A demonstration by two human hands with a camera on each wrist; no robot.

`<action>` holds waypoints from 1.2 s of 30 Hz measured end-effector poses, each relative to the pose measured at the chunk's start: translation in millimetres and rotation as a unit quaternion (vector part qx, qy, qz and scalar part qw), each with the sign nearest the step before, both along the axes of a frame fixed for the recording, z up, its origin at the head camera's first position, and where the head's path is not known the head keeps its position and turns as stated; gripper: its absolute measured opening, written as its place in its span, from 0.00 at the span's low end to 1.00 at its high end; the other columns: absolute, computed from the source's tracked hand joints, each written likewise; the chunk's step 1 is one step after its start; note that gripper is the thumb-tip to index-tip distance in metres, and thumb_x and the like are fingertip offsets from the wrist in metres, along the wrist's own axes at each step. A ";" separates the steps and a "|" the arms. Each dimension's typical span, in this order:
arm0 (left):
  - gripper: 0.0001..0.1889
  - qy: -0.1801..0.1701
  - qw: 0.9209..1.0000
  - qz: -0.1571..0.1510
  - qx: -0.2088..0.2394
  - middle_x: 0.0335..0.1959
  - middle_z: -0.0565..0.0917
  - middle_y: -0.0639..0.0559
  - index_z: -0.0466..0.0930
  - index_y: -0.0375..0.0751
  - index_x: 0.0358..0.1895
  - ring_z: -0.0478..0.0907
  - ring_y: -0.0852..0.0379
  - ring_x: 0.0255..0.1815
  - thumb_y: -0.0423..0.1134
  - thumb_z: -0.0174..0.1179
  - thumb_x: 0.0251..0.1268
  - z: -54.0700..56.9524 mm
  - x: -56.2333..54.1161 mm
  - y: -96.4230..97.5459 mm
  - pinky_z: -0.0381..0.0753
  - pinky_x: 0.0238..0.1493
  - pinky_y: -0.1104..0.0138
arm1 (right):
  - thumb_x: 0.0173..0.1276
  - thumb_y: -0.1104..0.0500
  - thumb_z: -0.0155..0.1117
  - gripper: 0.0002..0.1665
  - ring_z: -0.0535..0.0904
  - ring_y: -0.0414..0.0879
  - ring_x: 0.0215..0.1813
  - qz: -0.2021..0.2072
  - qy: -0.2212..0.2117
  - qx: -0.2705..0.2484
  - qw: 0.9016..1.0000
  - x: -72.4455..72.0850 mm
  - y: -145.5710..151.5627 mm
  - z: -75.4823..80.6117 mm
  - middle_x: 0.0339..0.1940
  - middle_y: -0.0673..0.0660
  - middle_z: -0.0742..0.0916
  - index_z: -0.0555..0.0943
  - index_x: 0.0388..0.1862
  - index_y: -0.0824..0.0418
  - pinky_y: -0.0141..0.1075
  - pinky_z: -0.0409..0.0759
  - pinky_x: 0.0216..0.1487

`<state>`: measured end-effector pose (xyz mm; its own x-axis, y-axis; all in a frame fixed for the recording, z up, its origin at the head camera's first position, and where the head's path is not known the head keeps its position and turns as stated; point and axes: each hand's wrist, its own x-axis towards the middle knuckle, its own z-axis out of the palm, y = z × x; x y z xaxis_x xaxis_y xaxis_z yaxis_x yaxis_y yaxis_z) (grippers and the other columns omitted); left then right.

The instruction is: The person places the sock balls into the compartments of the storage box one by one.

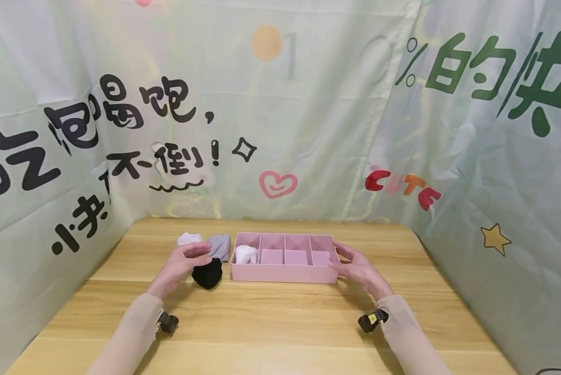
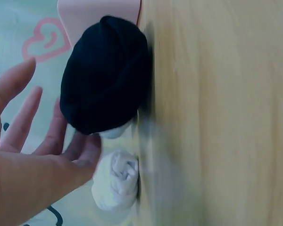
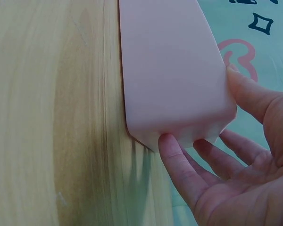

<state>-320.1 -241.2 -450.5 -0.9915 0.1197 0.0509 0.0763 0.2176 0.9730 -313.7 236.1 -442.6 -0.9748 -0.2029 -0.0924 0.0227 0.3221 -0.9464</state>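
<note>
The pink box [image 1: 284, 274] sits upright on the wooden tabletop [image 1: 280, 323], long side facing the person. Dividers split its interior into four compartments in a row. A white cloth bundle [image 1: 246, 254] occupies the leftmost compartment.

Right hand [image 1: 362, 271]: positioned at the right end of the box. The thumb contacts the upper edge at the near corner; the other fingers [image 3: 172, 153] bend against the end wall. The hand spans the end of the box and grips it.

Left hand [image 1: 179, 263]: positioned to the left of the box, among three loose cloth bundles. The fingers are parted and gently bent, with a wide gap between thumb and fingers; no item is clasped. The fingertips lie close to the black bundle [image 1: 207, 274]; whether they touch it cannot be determined.

Loose bundles: the black bundle rests nearest the person. The grey bundle [image 1: 221, 247] lies behind it, just beside the left end of the box. A second white bundle [image 1: 189, 239] lies to the left of the grey one, partly hidden by the left hand.

Surroundings: a printed curtain [image 1: 318, 130] encloses the rear and both sides of the tabletop.
</note>
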 end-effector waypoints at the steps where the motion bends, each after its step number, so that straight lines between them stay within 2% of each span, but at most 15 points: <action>1: 0.31 -0.007 1.000 -0.006 -0.004 0.63 0.76 0.33 0.71 0.28 0.65 0.73 0.43 0.65 0.36 0.69 0.59 -0.7 -0.2 -1.7 0.72 0.54 0.77 | 0.67 0.58 0.67 0.47 0.67 0.66 0.71 -0.001 0.000 -0.001 1.000 0.1 -0.1 0.1 0.77 0.68 0.62 0.55 0.79 0.61 0.44 0.81 0.58; 5: 0.32 -0.038 0.999 -0.030 -0.015 0.65 0.75 0.34 0.71 0.30 0.65 0.74 0.47 0.63 0.37 0.71 0.57 -2.5 0.5 -6.4 0.74 0.57 0.72 | 0.67 0.60 0.67 0.46 0.68 0.66 0.70 -0.006 -0.002 -0.005 1.000 -0.2 -0.9 0.0 0.77 0.67 0.63 0.56 0.78 0.60 0.42 0.81 0.56; 9: 0.32 -0.064 0.996 -0.064 -0.014 0.64 0.76 0.35 0.72 0.31 0.65 0.76 0.54 0.58 0.36 0.71 0.56 -4.3 0.6 -9.8 0.76 0.55 0.70 | 0.67 0.61 0.66 0.45 0.68 0.66 0.70 -0.005 -0.004 -0.007 1.000 -0.3 -2.4 0.3 0.77 0.67 0.63 0.56 0.78 0.60 0.43 0.81 0.57; 15: 0.30 -0.078 0.990 -0.118 0.009 0.63 0.74 0.31 0.71 0.29 0.64 0.78 0.53 0.55 0.32 0.69 0.57 -5.1 -0.8 -13.8 0.79 0.53 0.69 | 0.69 0.62 0.64 0.44 0.68 0.66 0.70 -0.001 -0.001 -0.001 1.000 -1.0 -2.2 1.6 0.77 0.68 0.62 0.55 0.79 0.60 0.44 0.81 0.57; 18: 0.29 -0.085 0.989 -0.123 -0.004 0.65 0.73 0.32 0.73 0.32 0.64 0.76 0.51 0.57 0.33 0.69 0.57 -5.0 -1.5 -14.7 0.77 0.55 0.68 | 0.68 0.62 0.65 0.44 0.68 0.66 0.70 -0.002 0.002 -0.003 1.000 -1.1 -2.0 1.5 0.77 0.68 0.62 0.55 0.79 0.61 0.44 0.81 0.57; 21: 0.29 -0.093 0.988 -0.125 -0.019 0.67 0.71 0.33 0.73 0.33 0.64 0.77 0.54 0.54 0.34 0.69 0.58 -4.3 -1.6 -14.3 0.79 0.48 0.69 | 0.68 0.61 0.65 0.45 0.67 0.67 0.71 0.001 -0.002 -0.003 1.000 0.0 -1.1 1.8 0.77 0.68 0.61 0.54 0.79 0.61 0.45 0.80 0.58; 22: 0.29 -0.094 0.987 -0.129 -0.022 0.67 0.71 0.33 0.73 0.33 0.64 0.77 0.56 0.53 0.34 0.69 0.58 -3.9 -1.8 -13.7 0.79 0.46 0.69 | 0.68 0.61 0.65 0.46 0.66 0.67 0.71 0.002 -0.003 -0.003 1.000 0.7 -0.6 1.8 0.78 0.68 0.60 0.54 0.79 0.61 0.46 0.80 0.59; 24: 0.29 -0.097 0.987 -0.128 -0.031 0.66 0.72 0.33 0.74 0.35 0.63 0.77 0.62 0.36 0.34 0.70 0.57 -3.6 -2.1 -12.8 0.77 0.31 0.72 | 0.68 0.60 0.65 0.46 0.66 0.67 0.71 0.003 -0.003 -0.001 1.000 1.8 -0.1 1.9 0.78 0.68 0.60 0.54 0.79 0.61 0.47 0.80 0.59; 26: 0.29 -0.098 0.986 -0.128 -0.038 0.65 0.73 0.33 0.75 0.35 0.63 0.70 0.66 0.23 0.35 0.70 0.56 -3.1 -2.0 -12.2 0.71 0.22 0.73 | 0.68 0.60 0.66 0.46 0.67 0.66 0.70 0.003 -0.002 -0.004 1.000 2.2 0.0 1.4 0.77 0.68 0.61 0.54 0.79 0.61 0.46 0.80 0.59; 29: 0.28 -0.101 0.986 -0.121 -0.047 0.63 0.75 0.35 0.77 0.36 0.61 0.56 0.66 0.13 0.35 0.71 0.54 -3.4 -2.1 -11.8 0.60 0.14 0.73 | 0.67 0.60 0.67 0.46 0.69 0.63 0.69 0.000 0.000 -0.006 1.000 2.0 -0.8 0.4 0.77 0.68 0.62 0.55 0.78 0.61 0.45 0.80 0.58; 31: 0.27 -0.099 0.986 -0.123 -0.047 0.63 0.74 0.34 0.76 0.34 0.61 0.64 0.66 0.18 0.34 0.71 0.55 -3.9 -2.4 -11.7 0.64 0.18 0.73 | 0.67 0.60 0.67 0.46 0.69 0.63 0.69 0.001 0.000 -0.009 1.000 1.6 -0.9 0.2 0.77 0.68 0.62 0.55 0.78 0.61 0.45 0.80 0.58; 33: 0.26 -0.101 0.986 -0.123 -0.047 0.64 0.74 0.33 0.77 0.33 0.60 0.73 0.65 0.27 0.34 0.70 0.56 -4.1 -3.0 -11.2 0.72 0.25 0.72 | 0.68 0.60 0.66 0.45 0.69 0.64 0.69 0.004 0.000 -0.007 1.000 1.1 -0.6 0.0 0.77 0.69 0.62 0.55 0.79 0.61 0.45 0.80 0.58; 36: 0.25 -0.100 0.986 -0.122 -0.046 0.65 0.72 0.32 0.77 0.31 0.59 0.78 0.60 0.44 0.34 0.69 0.58 -3.4 -4.3 -9.7 0.78 0.37 0.70 | 0.69 0.61 0.65 0.45 0.69 0.65 0.69 0.002 0.000 -0.003 1.000 0.4 0.4 0.4 0.77 0.69 0.61 0.54 0.79 0.61 0.46 0.80 0.58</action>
